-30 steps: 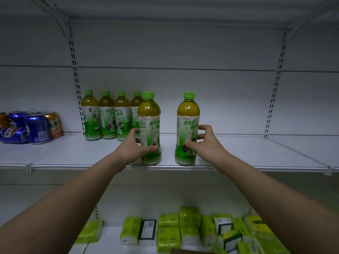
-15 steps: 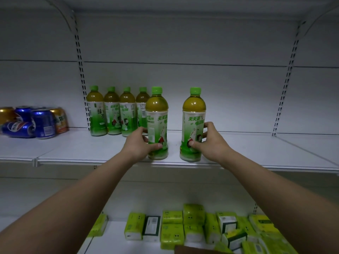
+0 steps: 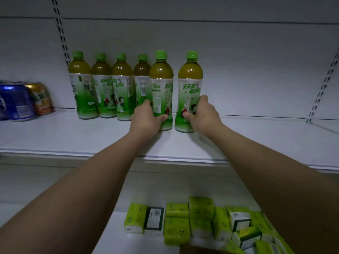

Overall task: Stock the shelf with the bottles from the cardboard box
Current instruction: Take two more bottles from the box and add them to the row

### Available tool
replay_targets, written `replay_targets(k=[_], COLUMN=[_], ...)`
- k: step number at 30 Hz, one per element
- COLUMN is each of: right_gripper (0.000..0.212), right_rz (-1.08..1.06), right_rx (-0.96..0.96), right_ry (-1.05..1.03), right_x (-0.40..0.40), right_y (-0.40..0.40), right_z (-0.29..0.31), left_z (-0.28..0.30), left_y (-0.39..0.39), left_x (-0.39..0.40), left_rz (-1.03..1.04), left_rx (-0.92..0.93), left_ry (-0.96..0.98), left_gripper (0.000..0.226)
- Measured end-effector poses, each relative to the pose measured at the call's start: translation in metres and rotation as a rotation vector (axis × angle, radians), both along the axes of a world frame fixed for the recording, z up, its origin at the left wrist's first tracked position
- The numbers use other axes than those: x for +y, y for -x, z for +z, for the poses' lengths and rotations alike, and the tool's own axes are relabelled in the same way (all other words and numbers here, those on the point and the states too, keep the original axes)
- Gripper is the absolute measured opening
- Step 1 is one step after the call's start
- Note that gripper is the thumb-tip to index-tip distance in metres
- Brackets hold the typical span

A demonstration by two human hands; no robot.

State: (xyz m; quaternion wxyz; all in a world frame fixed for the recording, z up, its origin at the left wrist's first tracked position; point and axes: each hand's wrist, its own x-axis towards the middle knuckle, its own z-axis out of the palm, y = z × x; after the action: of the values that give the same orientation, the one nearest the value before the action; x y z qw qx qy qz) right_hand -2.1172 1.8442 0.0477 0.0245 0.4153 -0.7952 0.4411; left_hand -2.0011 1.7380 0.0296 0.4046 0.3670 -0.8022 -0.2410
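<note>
Placing: both hands were setting bottles on the white metal shelf (image 3: 55, 136), mid-frame, so the step in hand looked like the put-down.
Left hand: the left hand (image 3: 146, 120) had its grip clamped on the lower body of a green-capped plastic tea bottle with a green-and-white label (image 3: 161, 88), thumb across the front.
Right hand: the right hand (image 3: 201, 114) gripped the base of a second green-capped tea bottle (image 3: 189, 88), just right of the first, a narrow gap between them.
Row: four matching green-capped tea bottles (image 3: 110, 88) stood upright at the back, centre-left; the left-hand bottle sat just beside the last of them.
Bases: both held bottles appeared to rest on the shelf, upright.
Next move: probably nudge both into line with the row, then let go without tipping them.
Elsewhere: blue and orange drink cans (image 3: 23, 101) sat at left; yellow-green paper packs (image 3: 192, 220) lay on the lower shelf.
Cardboard box: only a brown edge at the bottom, too little to tell.
</note>
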Motion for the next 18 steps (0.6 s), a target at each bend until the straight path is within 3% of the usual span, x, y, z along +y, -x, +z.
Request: replay_targets(k=[18], right_gripper=[0.044], right_rz=[-0.032], right_rx=[0.0], right_ry=[0.098], right_x=[-0.082], right_y=[0.044], right_z=[-0.014], left_z=[-0.01], left_y=[0.047], left_x=[-0.048], left_rz=[0.137], left_rx=[-0.106], left_ry=[0.144], left_gripper=[0.044])
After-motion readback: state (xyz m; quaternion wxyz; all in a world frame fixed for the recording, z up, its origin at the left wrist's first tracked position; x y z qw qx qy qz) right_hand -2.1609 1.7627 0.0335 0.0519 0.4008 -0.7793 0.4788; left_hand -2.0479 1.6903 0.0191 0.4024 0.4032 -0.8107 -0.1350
